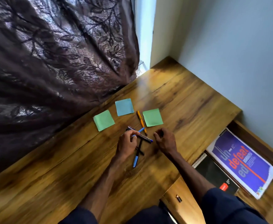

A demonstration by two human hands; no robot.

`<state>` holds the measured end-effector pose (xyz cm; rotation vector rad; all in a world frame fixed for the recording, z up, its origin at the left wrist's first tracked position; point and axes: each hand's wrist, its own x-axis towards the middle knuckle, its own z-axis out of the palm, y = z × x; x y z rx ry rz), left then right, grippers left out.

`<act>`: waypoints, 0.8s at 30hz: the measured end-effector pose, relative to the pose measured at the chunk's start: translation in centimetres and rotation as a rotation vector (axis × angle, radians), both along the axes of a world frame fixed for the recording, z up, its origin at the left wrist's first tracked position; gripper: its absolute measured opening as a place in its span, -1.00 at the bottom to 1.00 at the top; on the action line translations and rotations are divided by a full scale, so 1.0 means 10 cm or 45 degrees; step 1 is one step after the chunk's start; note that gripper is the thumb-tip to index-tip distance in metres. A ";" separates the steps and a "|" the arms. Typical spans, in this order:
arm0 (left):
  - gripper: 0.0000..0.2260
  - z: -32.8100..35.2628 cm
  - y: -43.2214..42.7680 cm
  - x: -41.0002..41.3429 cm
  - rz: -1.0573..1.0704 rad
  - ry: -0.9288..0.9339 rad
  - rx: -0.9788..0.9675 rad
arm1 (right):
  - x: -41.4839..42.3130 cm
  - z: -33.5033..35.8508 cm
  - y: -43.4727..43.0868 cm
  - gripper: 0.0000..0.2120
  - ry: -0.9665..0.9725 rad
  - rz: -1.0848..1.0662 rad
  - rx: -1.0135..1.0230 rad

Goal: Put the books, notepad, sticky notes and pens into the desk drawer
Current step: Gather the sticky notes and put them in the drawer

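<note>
So there's a big brown leafy curtain (51,62) filling everything left of and beyond the grip, and a pale wall (229,54) on the far right. The wooden desk (68,175) runs under both hands. Well off to the right of the grip and lower than the desktop, the drawer (260,146) is open. A purple book (240,160) lies flat in it, with a black spiral notepad (213,173) right against it on the side nearer the grip.

Three sticky notes sit on the desk just past the grip: a green note (103,120) beyond-left, a blue note (124,107) straight beyond, and a second green note (152,117) beyond-right.

The left hand (126,143) pinches a dark pen (144,137) with thumb and fingertips. The pen lies crosswise, its blue end poking out toward the right hand (165,141). That hand is just right of the grip with its fingers curled in, and I can't see anything in them.

An orange pen (141,122) lies just beyond the grip, beside the second green note. A blue pen (141,129) sticks out from under the dark pen toward it. On the near side of the grip, a black-and-blue pen (136,160) points back at the person, with a black pen (141,152) crossing it. Can't tell if the hand holds those two or they're just lying there.
</note>
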<state>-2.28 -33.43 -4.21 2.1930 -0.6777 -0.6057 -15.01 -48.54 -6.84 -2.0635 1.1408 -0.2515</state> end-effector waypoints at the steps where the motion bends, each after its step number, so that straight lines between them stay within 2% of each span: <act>1: -0.80 0.00 -0.01 0.04 0.000 -0.013 -0.020 | 0.06 0.01 -0.05 -0.85 0.011 -0.020 -0.015; 4: -0.79 0.00 -0.05 0.18 -0.008 -0.040 -0.058 | 0.22 0.01 -0.25 -0.81 0.054 -0.081 -0.037; 8: -0.78 0.06 -0.12 0.34 -0.005 -0.044 -0.057 | 0.42 0.02 -0.50 -0.61 0.201 -0.130 -0.128; 13: -0.80 0.08 -0.20 0.46 -0.019 -0.036 -0.057 | 0.64 0.11 -0.62 -0.41 0.430 -0.120 -0.113; 16: -0.80 0.07 -0.23 0.54 -0.011 -0.030 -0.049 | 0.66 0.14 -0.60 -0.35 0.465 -0.102 -0.111; 19: -0.80 0.04 -0.25 0.58 -0.015 -0.004 -0.039 | 0.66 0.11 -0.60 -0.38 0.426 -0.103 -0.093; 24: -0.80 -0.05 -0.27 0.62 0.022 0.047 -0.040 | 0.66 0.02 -0.68 -0.31 0.357 -0.213 0.133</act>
